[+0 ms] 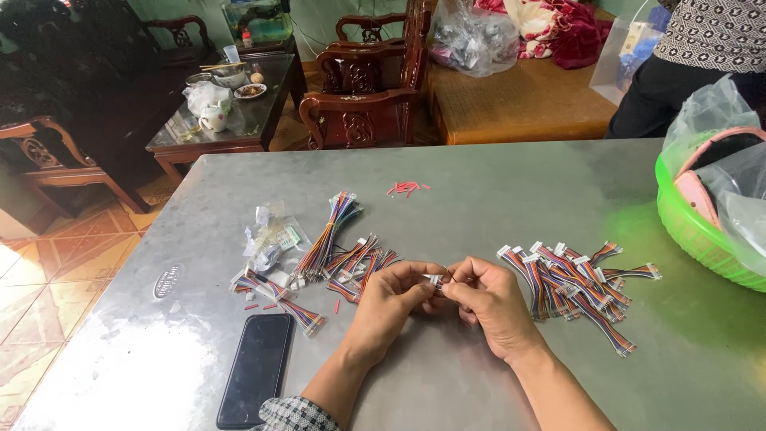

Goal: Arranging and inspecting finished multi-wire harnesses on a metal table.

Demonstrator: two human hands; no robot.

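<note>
My left hand and my right hand meet over the middle of a grey metal table. Both pinch a small white connector with short coloured wires between their fingertips. A heap of finished-looking multicoloured wire harnesses with white plugs lies just right of my right hand. Left of my left hand lie more loose harnesses and a longer tied bundle of coloured wires.
A black phone lies face up near the front edge. Crumpled clear bags and small red bits sit further back. A green basket with plastic bags stands at right. Another person stands behind it. Wooden chairs stand beyond.
</note>
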